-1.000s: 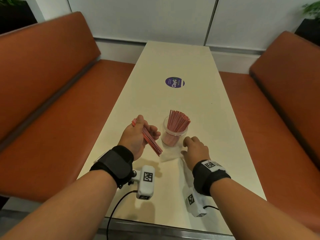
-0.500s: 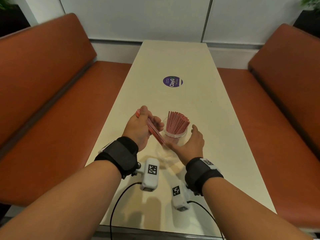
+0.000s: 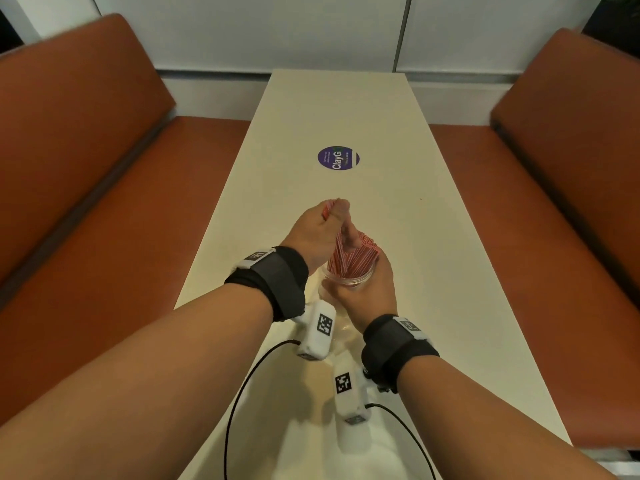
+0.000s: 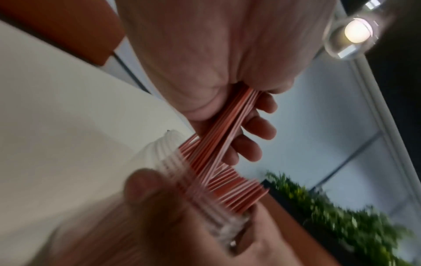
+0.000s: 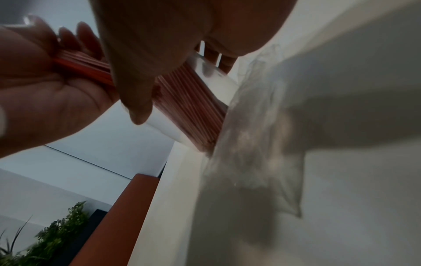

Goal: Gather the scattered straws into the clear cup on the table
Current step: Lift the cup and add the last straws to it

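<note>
The clear cup (image 3: 348,280) stands on the cream table (image 3: 398,220), packed with red-and-white straws (image 3: 360,259). My right hand (image 3: 369,289) grips the cup from its near right side, thumb and fingers wrapped round the wall (image 5: 202,72). My left hand (image 3: 320,232) holds a bundle of straws (image 4: 225,129) above the cup, lower ends down inside the rim among the others. The cup's ribbed wall (image 4: 168,158) is blurred in the left wrist view.
A crumpled clear plastic bag (image 5: 255,140) lies on the table just in front of the cup. A round purple sticker (image 3: 338,158) sits farther along the table. Orange benches (image 3: 104,202) run along both sides.
My left hand swung its bundle upright and lowered the ends into the cup. My right hand moved from the table to the cup and closed round it.
</note>
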Demonstrator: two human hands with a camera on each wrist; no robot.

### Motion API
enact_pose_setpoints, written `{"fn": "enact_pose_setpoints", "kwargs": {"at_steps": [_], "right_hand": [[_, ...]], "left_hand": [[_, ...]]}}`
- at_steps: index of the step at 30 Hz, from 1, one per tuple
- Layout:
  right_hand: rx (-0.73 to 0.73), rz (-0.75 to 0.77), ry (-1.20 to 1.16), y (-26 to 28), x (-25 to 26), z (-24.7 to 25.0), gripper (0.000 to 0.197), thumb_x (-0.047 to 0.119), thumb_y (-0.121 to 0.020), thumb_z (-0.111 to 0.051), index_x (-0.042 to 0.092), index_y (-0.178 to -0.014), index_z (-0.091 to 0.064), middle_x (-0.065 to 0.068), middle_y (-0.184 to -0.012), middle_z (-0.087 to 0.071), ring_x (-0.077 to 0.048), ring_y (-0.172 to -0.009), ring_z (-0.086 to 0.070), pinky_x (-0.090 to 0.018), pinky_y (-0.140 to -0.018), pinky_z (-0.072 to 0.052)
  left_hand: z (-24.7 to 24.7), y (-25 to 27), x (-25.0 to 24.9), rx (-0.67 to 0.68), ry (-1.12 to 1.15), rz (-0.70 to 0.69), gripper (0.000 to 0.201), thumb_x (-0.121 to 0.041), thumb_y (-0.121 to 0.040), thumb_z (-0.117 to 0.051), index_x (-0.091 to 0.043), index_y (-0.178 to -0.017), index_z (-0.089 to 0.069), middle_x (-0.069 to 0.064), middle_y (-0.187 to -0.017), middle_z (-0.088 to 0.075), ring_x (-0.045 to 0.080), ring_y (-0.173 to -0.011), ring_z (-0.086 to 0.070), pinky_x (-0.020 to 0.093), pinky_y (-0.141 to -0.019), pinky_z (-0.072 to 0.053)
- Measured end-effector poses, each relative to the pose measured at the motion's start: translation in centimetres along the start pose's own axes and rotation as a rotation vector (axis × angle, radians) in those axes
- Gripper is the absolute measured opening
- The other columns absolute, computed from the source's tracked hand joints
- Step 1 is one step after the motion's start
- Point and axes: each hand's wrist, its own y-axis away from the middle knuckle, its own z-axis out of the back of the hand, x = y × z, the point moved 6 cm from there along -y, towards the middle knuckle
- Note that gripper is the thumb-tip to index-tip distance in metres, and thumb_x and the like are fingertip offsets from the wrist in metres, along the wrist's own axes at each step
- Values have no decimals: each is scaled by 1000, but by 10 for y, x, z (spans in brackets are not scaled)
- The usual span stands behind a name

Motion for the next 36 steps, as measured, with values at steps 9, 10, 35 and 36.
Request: {"fn": "enact_pose_setpoints", "kwargs": {"at_steps": [9,10,35,36], "right_hand": [[17,-36,-57,-3,1,-1,56,29,-53,-84,34,-102,-57,9,-96,-68,-7,-86,-68,-31,-74,-60],[9,-61,-56,-3,-2,-2,62,35,-51,-85,34,-105,-55,9,-99,-66,-7,-88,-67,-31,-75,-60],[55,-103,-62,0,-2,-5,58,34,-64,-81,34,-114,-52,6,-109,-62,-10,-96,-65,-29,-79,-59],[59,-93,-102,0,1,-4,53,25,-67,-82,30,-113,-54,8,-103,-64,-7,-91,-65,-20,-74,-57]], "left_hand": [[-14,0,7,69,-670,-25,17,-33,-92,-58,-20,-100,-64,-4,-93,-68,16,-90,-64,28,-82,-52],[-13,1,1,13,-648,-78,16,-30,-91,-60,-20,-103,-64,-5,-95,-66,14,-90,-62,25,-82,-51],[-33,-10,31,219,-1383,-91,66,-53,-96,-24,-22,-153,-13,3,-161,-8,27,-148,4,46,-120,1],[-31,-8,28,211,-1361,-93,67,-56,-94,-25,-26,-152,-11,1,-162,-5,27,-148,8,50,-119,3]]}}
